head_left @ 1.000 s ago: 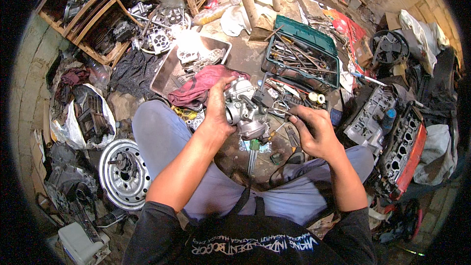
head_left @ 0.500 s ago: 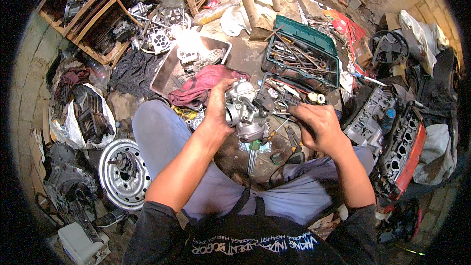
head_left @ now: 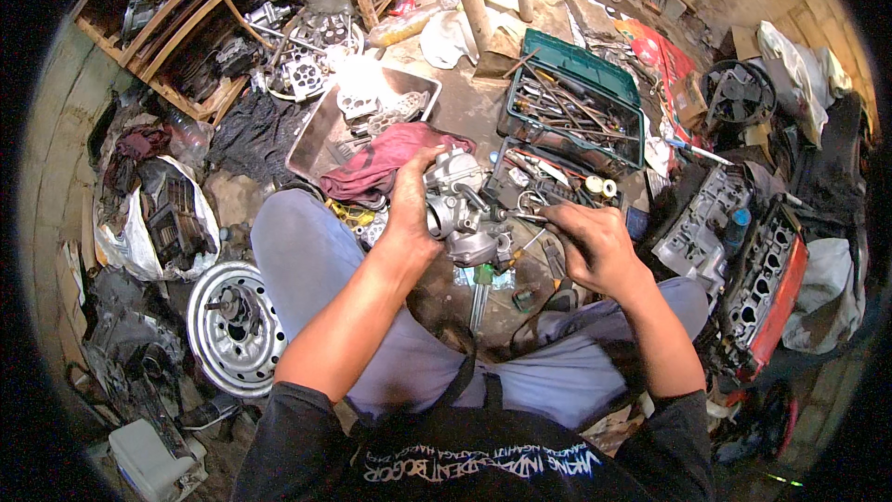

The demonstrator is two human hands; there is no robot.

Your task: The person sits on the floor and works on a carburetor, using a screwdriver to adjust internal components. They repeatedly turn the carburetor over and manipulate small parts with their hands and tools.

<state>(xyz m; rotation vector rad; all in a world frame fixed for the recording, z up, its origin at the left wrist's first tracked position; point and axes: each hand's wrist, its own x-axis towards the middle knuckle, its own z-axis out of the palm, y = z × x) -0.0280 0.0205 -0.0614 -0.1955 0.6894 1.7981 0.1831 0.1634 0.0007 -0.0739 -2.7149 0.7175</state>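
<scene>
A silvery carburetor is held up above my lap, with my left hand wrapped round its left side. My right hand is closed on a thin metal tool, pinched between thumb and fingers. That tool points left at the carburetor's right side; whether its tip touches, I cannot tell. Its exact kind is hidden by my fingers. Just below the carburetor, a green-handled tool with a metal shaft lies on the floor.
A green toolbox full of tools stands ahead to the right. Left of it are a maroon cloth and a metal tray with parts. A wheel rim lies left of my knee; engine parts sit at right.
My right hand has turned and dipped slightly, its fingers shifting a little left with the tool. My left hand and the carburetor stay nearly still.
</scene>
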